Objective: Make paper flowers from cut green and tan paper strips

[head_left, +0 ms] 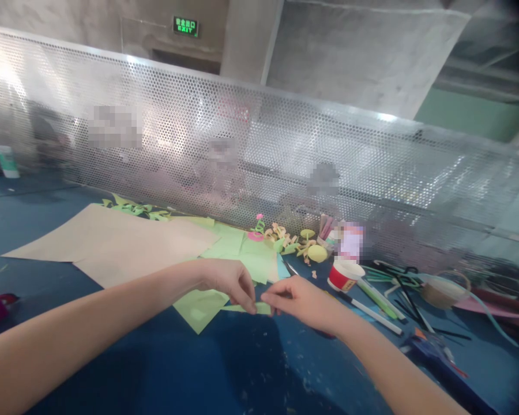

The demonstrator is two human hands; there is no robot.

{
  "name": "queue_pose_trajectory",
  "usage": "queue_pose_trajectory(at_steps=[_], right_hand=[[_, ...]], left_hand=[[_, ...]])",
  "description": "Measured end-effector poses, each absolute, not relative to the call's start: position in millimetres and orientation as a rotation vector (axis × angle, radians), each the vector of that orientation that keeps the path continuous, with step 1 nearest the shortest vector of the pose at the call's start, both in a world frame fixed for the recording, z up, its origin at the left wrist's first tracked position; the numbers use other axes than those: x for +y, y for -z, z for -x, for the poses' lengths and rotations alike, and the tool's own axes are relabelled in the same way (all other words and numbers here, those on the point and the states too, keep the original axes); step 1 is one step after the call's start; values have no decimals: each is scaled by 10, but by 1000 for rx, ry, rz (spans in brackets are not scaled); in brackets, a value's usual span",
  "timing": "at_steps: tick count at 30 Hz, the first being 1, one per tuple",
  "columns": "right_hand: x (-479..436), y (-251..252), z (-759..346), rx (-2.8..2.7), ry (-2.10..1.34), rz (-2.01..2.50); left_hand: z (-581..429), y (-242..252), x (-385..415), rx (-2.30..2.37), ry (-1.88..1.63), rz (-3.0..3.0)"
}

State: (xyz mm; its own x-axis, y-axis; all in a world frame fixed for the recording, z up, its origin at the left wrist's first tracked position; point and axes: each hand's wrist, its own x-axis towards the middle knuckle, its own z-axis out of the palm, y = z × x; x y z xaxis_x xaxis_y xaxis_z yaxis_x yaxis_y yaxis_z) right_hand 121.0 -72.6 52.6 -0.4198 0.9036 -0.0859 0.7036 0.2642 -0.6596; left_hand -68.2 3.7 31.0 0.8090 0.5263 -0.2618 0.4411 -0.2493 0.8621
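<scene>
A narrow light green paper strip (263, 309) is stretched between my two hands above the blue table. My left hand (229, 282) pinches it with thumb and fingertips. At the strip's right end, my right hand (300, 300) is closed in a pinch too, partly hiding that end. Behind and left of the strip lies a green paper piece (199, 316) with a corner pointing toward me. More light green sheets (259, 259) lie beyond my hands.
Large beige sheets (125, 242) cover the left. Green paper leaves (155, 213) and small paper flowers (281, 235) line the perforated metal partition (177, 150). To the right are a red-and-white paper cup (345, 275), pens (372, 313), wires, and a blue glue gun (445, 369).
</scene>
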Motion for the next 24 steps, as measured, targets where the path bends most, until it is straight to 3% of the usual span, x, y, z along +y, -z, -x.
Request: queue_pose_trajectory(at_steps=[24], right_hand=[[-707, -545, -1253, -2192, -862, 1444]], left_hand=[[674, -283, 51, 642, -46, -1686]])
